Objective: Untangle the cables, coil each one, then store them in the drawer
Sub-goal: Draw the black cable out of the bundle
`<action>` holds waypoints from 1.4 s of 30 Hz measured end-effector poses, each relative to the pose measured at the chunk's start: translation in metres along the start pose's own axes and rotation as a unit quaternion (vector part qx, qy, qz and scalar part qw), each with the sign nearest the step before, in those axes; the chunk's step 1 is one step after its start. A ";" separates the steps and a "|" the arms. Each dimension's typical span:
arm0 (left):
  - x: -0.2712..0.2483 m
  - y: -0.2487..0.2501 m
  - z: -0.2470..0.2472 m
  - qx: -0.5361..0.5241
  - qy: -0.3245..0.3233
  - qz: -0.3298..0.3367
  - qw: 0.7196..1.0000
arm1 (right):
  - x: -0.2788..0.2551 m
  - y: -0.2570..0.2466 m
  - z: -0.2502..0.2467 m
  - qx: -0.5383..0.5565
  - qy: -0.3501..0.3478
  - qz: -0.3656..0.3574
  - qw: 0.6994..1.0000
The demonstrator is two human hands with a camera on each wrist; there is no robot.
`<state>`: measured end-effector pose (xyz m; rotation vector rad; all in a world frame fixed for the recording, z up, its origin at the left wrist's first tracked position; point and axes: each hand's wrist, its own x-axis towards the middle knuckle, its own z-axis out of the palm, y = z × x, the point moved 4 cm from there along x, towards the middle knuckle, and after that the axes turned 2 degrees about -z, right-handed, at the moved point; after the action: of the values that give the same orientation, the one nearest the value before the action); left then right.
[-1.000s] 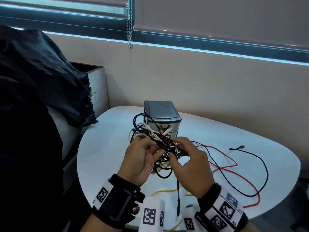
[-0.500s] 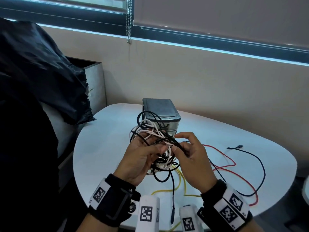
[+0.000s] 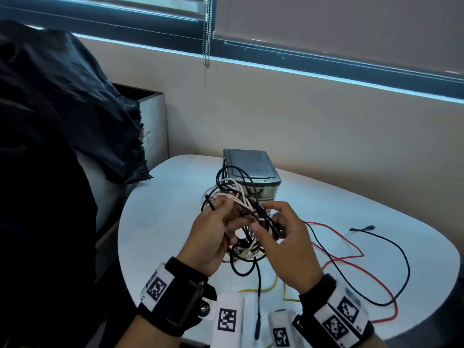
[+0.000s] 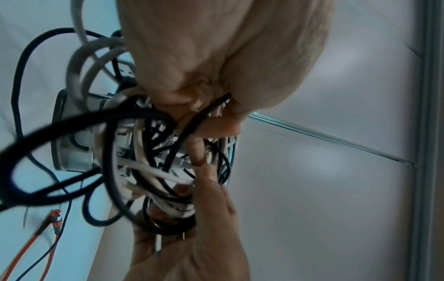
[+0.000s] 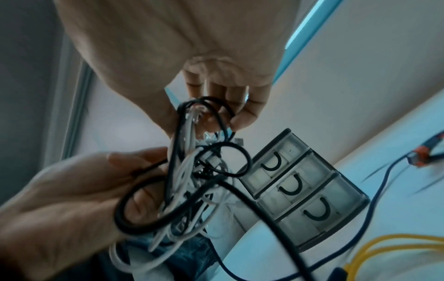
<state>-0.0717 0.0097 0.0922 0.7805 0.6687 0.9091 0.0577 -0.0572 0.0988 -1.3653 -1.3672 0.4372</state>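
Observation:
A tangle of black and white cables [image 3: 239,209] hangs in the air above the white table [image 3: 160,222], held between both hands. My left hand [image 3: 213,232] grips the bundle from the left, fingers curled round its strands [image 4: 177,152]. My right hand [image 3: 283,234] pinches a black cable [image 5: 216,117] on the right side of the tangle. A black strand [image 3: 258,292] dangles down toward the table's near edge. Behind the tangle stands a small grey three-drawer unit [image 3: 251,169], its drawers [image 5: 295,186] closed.
A red cable [image 3: 351,257], a long black cable [image 3: 401,259] and a yellow cable [image 3: 278,285] lie loose on the right half of the table. A black bag [image 3: 62,109] covers a bin at the left. A wall runs behind.
Both hands have lifted the tangle slightly and shifted their grip. The right hand's fingers have spread more, and the upper black loop stands higher in front of the drawer unit.

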 end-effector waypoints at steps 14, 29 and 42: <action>0.014 0.008 -0.011 0.353 0.068 -0.049 0.932 | -0.003 0.040 -0.014 -0.038 0.007 0.054 0.998; -0.001 0.000 0.027 0.210 -0.005 -0.038 0.977 | -0.016 0.039 0.001 -0.277 -0.011 -0.028 0.960; 0.035 0.005 -0.007 0.617 -0.223 0.058 0.753 | 0.017 0.007 -0.003 -0.300 -0.096 -0.214 0.925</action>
<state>-0.0632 0.0438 0.0865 2.1707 0.7522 0.2259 0.0680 -0.0420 0.1004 -1.4635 -2.0123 -0.1687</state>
